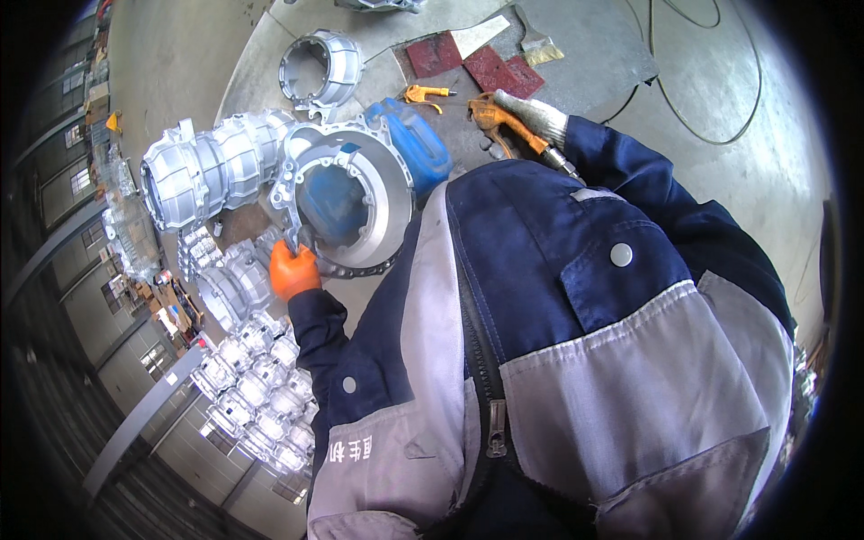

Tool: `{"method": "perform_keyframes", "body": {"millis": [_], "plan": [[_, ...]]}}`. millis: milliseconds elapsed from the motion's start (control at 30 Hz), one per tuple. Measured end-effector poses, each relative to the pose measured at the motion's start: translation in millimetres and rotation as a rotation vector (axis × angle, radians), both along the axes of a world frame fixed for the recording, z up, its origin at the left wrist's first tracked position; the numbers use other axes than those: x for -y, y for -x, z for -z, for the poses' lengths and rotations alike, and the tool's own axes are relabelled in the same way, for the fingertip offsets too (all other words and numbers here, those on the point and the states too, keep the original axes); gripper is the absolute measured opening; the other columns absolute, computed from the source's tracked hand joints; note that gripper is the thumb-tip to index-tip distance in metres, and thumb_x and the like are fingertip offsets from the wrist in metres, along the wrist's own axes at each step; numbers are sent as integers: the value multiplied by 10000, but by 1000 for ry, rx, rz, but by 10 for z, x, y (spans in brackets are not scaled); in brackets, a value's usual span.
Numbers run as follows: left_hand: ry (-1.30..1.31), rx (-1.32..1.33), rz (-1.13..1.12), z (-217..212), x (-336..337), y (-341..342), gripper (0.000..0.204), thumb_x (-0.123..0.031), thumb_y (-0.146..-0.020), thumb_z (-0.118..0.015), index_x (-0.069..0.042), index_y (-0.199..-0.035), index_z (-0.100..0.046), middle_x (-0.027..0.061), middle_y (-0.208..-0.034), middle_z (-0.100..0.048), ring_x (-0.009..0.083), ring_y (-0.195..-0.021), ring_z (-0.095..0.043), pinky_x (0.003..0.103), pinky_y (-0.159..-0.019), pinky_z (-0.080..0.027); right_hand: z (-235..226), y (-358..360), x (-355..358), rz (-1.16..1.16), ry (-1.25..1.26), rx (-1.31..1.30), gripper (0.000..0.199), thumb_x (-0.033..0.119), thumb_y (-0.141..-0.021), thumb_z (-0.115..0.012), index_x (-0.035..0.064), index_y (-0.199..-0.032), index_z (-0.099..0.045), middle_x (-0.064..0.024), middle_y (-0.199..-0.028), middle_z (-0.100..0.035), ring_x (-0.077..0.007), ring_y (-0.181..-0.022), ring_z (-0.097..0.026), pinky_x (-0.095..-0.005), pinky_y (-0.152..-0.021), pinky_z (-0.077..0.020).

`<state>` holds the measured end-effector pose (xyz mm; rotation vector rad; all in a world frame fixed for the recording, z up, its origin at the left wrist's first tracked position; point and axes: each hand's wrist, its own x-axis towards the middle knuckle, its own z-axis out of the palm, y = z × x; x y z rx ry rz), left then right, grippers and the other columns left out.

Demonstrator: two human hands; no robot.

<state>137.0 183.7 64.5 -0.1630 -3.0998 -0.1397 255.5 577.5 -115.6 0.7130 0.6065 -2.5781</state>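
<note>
My left hand (pixel 294 270), in an orange glove, is closed on the lower rim of a large silver cast-metal housing (pixel 393 193). The housing has a wide round opening and a flange with bolt holes. To the right, my right hand (pixel 533 117), in a whitish glove, is closed around an orange air tool (pixel 493 115) with a metal coupling at its lower end. Its fingertips are partly hidden. A second orange air gun (pixel 425 94) lies a little left of that tool. Behind the housing stands a blue plastic jerrycan (pixel 418 148).
More silver housings (pixel 184 175) stand to the left, and one ring-shaped housing (pixel 337 67) is farther back. Dark red pads (pixel 493 70) and a paintbrush (pixel 540 47) lie on a grey sheet. A hose (pixel 756 85) curls over the floor at right. Several castings (pixel 256 387) are stacked lower left.
</note>
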Motion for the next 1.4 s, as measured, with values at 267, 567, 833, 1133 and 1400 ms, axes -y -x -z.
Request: {"method": "perform_keyframes", "body": {"millis": [267, 567, 833, 1133, 1400], "plan": [[40, 13, -1, 15, 38, 24, 157, -166, -702, -609, -66, -821, -590, 110, -701, -601, 280, -649, -583, 372, -607, -445, 13, -82, 36, -13, 102, 36, 459, 468, -883, -461, 42, -1021, -565, -114, -792, -649, -205, -591, -643, -294, -531, -560], [28, 11, -8, 38, 79, 51, 157, -168, -700, -617, -64, -812, -583, 124, -700, -596, 312, -657, -577, 386, -605, -438, -116, -56, 33, -17, 131, 41, 453, 464, -892, -445, 46, -1025, -561, -98, -770, -641, -188, -578, -634, -283, -512, -553], [46, -18, 3, 14, 28, 25, 153, -170, -701, -617, -63, -802, -574, 119, -689, -588, 300, -642, -570, 380, -593, -432, -25, -42, 51, -14, 156, 38, 459, 457, -896, -439, 41, -1054, -550, -115, -795, -641, -196, -583, -636, -282, -517, -556], [101, 13, -31, 7, 24, 23, 194, -195, -727, -594, -59, -867, -596, 116, -740, -614, 280, -691, -594, 366, -641, -446, 51, 6, 100, -8, 70, 38, 489, 481, -892, -432, 35, -1055, -548, -123, -780, -635, -177, -548, -620, -259, -489, -537], [91, -21, 57, -14, 57, 9, 216, -198, -717, -600, -50, -874, -588, 125, -734, -588, 307, -688, -566, 385, -626, -428, -425, 0, -32, -75, 57, -253, 483, 511, -869, -471, 52, -955, -598, -81, -737, -637, -128, -520, -600, -214, -484, -514]]}}
